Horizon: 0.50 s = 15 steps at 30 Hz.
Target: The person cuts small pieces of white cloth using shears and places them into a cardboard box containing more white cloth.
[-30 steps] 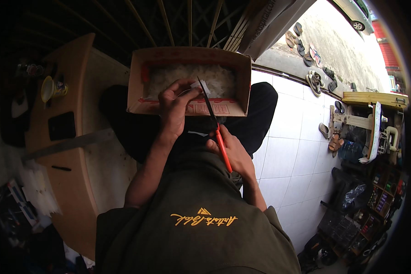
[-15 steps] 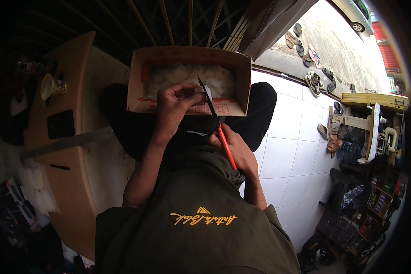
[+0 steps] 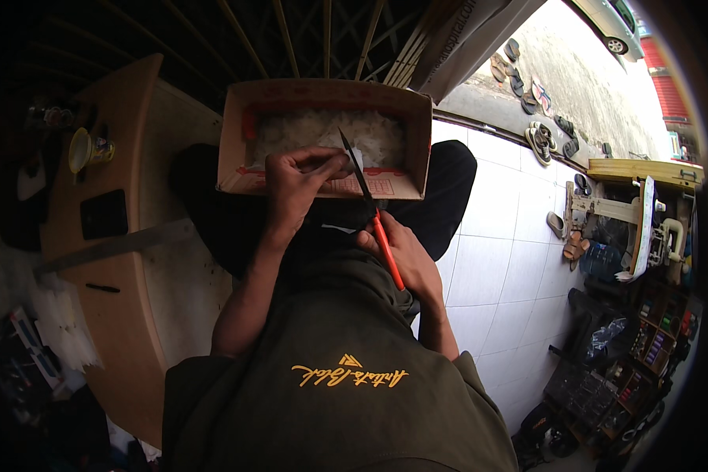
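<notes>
My right hand (image 3: 414, 256) is closed around red-handled scissors (image 3: 387, 250), whose dark blades point away from me over a cardboard box. In front of my lap the open box (image 3: 234, 130) holds many small white scraps (image 3: 322, 132). My left hand (image 3: 293, 179) hovers above the box's near side, thumb and fingers pinched together. A thin white piece (image 3: 358, 157) shows at those fingertips, against the blades; its material is too small to tell. Part of the scissor handles is hidden by my right hand.
To my left stands a wooden desk (image 3: 126, 307) with a dark flat pad (image 3: 105, 215), a cup (image 3: 81, 149) and a pen (image 3: 103, 288). White floor tiles (image 3: 488, 252) lie to my right. Several shoes (image 3: 540, 143) are by the doorway. Shelves (image 3: 645, 346) stand at the right.
My left hand has shifted slightly left and toward me. The scissors have moved very little, and the white piece remains by the blades.
</notes>
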Available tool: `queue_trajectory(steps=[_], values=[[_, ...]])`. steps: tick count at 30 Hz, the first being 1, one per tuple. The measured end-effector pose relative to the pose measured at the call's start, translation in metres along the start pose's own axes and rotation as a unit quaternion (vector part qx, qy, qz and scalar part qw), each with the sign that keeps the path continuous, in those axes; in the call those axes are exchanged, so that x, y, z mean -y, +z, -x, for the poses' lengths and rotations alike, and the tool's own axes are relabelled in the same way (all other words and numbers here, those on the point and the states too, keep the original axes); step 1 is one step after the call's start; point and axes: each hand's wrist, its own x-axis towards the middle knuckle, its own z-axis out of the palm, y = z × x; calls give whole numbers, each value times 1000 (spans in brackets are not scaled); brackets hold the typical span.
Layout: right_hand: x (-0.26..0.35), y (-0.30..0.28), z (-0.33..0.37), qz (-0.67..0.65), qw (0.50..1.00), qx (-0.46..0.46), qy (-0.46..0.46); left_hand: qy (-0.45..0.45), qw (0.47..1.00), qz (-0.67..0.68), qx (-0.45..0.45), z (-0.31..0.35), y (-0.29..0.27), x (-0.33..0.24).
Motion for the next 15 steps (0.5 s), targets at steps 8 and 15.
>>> queue_trajectory(steps=[8,15], values=[[16,-13,-3,40,999,6,35,-1,999,-35,-1,-3,-3,-1],[-10,1,-3,-86,996,-10,16,4,1000,2,-18,-4,-5,4]])
